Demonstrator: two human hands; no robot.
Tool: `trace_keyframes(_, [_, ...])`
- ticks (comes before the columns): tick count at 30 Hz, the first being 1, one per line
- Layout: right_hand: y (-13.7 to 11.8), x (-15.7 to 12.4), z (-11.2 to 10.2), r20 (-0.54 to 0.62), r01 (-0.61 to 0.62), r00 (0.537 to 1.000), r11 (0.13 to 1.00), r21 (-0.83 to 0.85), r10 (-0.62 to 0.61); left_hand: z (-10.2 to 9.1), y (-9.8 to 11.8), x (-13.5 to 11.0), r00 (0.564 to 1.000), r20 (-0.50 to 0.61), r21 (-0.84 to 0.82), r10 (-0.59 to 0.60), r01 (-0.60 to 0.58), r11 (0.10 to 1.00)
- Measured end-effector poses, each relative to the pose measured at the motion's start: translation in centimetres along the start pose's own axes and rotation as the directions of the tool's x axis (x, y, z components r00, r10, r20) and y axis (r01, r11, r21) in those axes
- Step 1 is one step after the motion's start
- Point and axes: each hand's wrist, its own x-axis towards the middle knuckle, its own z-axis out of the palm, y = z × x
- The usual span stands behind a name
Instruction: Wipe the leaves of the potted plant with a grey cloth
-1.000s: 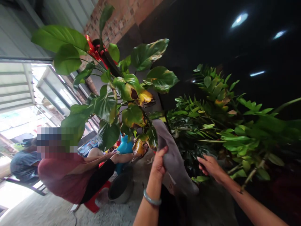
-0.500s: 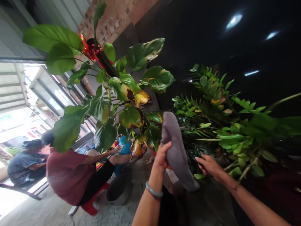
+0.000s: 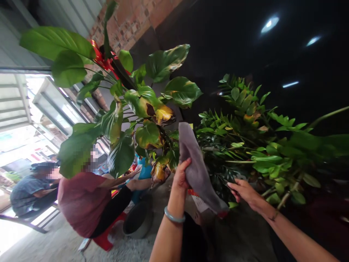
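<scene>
left hand (image 3: 183, 175): fingers pinching cloth (image 3: 196, 174) | cloth: upright, between big-leaf plant (image 3: 148, 134) and bushy plant (image 3: 275, 157) | right hand (image 3: 245, 192): beside bushy plant, fingers curled, grip cannot tell

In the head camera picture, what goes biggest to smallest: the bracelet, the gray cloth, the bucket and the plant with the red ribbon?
1. Plant
2. Gray cloth
3. Bucket
4. Bracelet

The cloth looks nearer the camera than the bucket, so their real sizes are unsure.
</scene>
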Motion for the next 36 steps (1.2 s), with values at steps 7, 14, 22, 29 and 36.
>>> trace_keyframes(7, [0.7, 0.0, -0.3, -0.011, -0.035, 0.999, 0.999, -0.026, 0.035, -3.2, -3.7, -3.4, 0.914, 0.237, 0.423, -0.328, 0.207, 0.882])
trace_keyframes(14, [0.2, 0.1, -0.3, -0.031, -0.017, 0.999, 1.0, -0.001, 0.017, -3.6, 1.1, -1.6, 0.992, -0.123, 0.008, 0.038, -0.037, 0.999])
trace_keyframes(22, [0.5, 0.1, 0.0, -0.103, -0.033, 0.994, 0.999, -0.002, 0.032, -5.8, -10.3, -6.9, 0.948, -0.135, 0.145, -0.288, 0.306, 0.941])
trace_keyframes(29, [-0.1, -0.2, 0.0, -0.082, 0.0, 0.997, 1.0, 0.008, 0.001, -4.1, -1.3, -6.1, 0.915, -0.398, 0.011, 0.064, -0.065, 0.998])
trace_keyframes(36, [0.3, 0.3, 0.4, -0.125, -0.013, 0.992, 1.0, 0.0, 0.013, -2.7, -6.1, -3.5, 0.952, -0.286, 0.12, -0.107, 0.146, 0.982])
